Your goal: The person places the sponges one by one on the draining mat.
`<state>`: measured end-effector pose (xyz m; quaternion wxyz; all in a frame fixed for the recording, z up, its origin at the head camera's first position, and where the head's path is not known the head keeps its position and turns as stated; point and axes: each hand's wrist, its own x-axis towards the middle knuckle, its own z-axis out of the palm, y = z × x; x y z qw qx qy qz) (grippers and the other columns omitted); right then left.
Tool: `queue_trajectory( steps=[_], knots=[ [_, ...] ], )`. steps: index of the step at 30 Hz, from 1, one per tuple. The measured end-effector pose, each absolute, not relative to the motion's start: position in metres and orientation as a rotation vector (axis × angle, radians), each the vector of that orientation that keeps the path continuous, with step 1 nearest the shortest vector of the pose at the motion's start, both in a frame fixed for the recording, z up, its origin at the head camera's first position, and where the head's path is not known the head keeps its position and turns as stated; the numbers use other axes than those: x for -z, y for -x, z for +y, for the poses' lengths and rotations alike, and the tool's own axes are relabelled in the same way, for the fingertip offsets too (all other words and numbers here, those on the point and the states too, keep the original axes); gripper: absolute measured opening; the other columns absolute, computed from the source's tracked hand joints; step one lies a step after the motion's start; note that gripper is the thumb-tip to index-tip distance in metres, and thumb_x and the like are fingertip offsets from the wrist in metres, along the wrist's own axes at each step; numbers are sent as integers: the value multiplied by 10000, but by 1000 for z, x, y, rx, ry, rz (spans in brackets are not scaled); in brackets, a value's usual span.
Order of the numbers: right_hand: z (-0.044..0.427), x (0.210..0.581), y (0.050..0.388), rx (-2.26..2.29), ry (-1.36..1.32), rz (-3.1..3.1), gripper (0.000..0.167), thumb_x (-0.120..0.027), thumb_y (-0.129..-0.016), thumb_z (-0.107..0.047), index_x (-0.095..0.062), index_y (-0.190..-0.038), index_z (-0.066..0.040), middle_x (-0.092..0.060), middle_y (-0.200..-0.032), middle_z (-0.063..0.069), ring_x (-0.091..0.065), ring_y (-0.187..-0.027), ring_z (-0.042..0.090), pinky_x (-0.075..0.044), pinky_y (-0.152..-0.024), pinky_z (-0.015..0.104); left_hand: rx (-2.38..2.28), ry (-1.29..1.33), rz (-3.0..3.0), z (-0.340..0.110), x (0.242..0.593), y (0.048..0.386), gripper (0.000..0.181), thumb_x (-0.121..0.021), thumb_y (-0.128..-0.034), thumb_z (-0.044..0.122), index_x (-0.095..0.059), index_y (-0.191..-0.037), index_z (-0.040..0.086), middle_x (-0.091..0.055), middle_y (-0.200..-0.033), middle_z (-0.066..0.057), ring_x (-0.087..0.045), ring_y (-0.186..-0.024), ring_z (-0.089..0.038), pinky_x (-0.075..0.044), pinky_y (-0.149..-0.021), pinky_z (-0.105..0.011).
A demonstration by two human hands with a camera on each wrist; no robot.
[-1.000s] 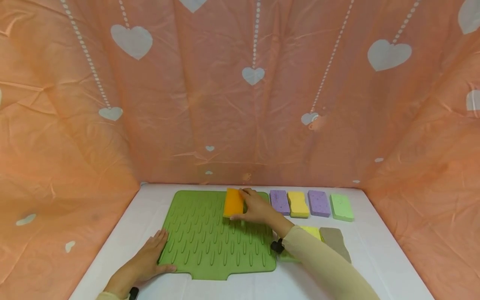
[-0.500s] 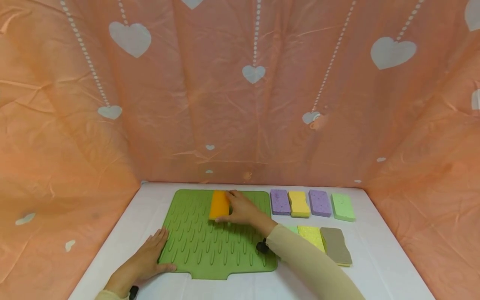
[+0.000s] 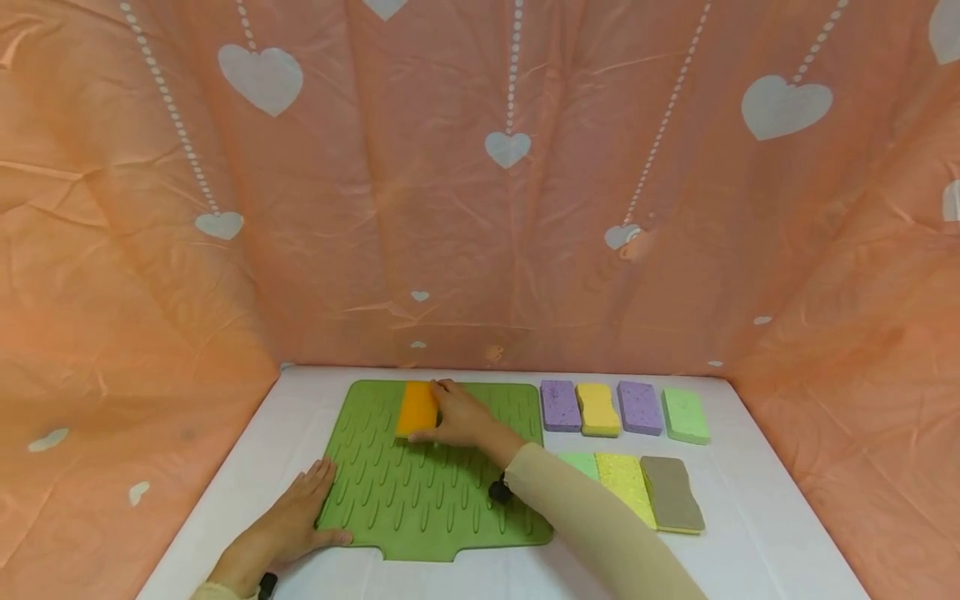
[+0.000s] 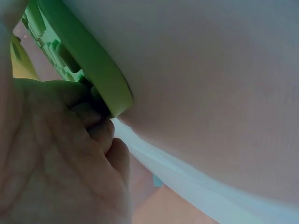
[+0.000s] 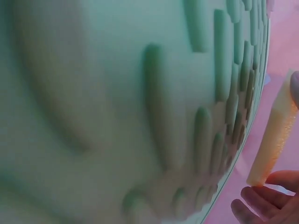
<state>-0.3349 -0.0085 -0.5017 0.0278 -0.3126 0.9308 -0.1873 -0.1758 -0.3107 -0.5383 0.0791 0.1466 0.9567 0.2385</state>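
My right hand (image 3: 463, 417) grips an orange sponge (image 3: 417, 410) by its long sides, thumb at the near end and fingers at the far end. The sponge is over the back left part of a green ridged mat (image 3: 442, 492). In the right wrist view the sponge (image 5: 273, 135) sits between thumb and fingertips; whether it touches the mat I cannot tell. My left hand (image 3: 292, 517) rests at the mat's left edge, fingers extended along it and thumb on the near left corner. The left wrist view shows fingers against the mat's rim (image 4: 112, 88).
Right of the mat, a back row holds a purple sponge (image 3: 560, 406), a yellow one (image 3: 597, 409), another purple (image 3: 640, 407) and a light green one (image 3: 686, 415). Nearer lie a yellow sponge (image 3: 624, 483), a grey-topped one (image 3: 672, 493) and a partly hidden green one (image 3: 579, 463).
My right hand has carried the orange sponge leftward across the back of the mat. The nearer row of sponges shows more as the sleeve moves off it. My left hand stays put.
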Motion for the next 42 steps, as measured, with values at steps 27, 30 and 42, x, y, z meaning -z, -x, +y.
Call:
queue_trajectory(
  steps=[27, 30, 42],
  knots=[
    [-54, 505, 344, 854, 860, 2735, 1049, -784, -900, -669, -356, -1674, -105, -488, -1575, 114, -602, -1258, 200, -564, -1013, 376, -702, -441, 2837, -307, 531, 177, 1250, -881, -825, 528, -231, -1584, -224, -176, -1674, -431, -160, -1555, -606, -112, -1279, -671],
    [-59, 506, 343, 864, 857, 2727, 1062, -790, -899, -662, -349, -1673, -84, -490, -1565, 128, -602, -1245, 202, -563, -1015, 371, -723, -458, 2845, -308, 534, 177, 1259, -866, -823, 564, -241, -1582, -223, -191, -1667, -435, -170, -1553, -604, -111, -1282, -664],
    [-76, 509, 344, 798, 849, 2781, 1057, -768, -899, -691, -372, -1662, -76, -492, -1584, 129, -584, -1330, 237, -551, -1067, 389, -776, -404, 2805, -309, 532, 178, 1300, -865, -808, 582, -207, -1595, -217, -134, -1686, -426, -115, -1568, -597, 57, -1333, -427]
  ],
)
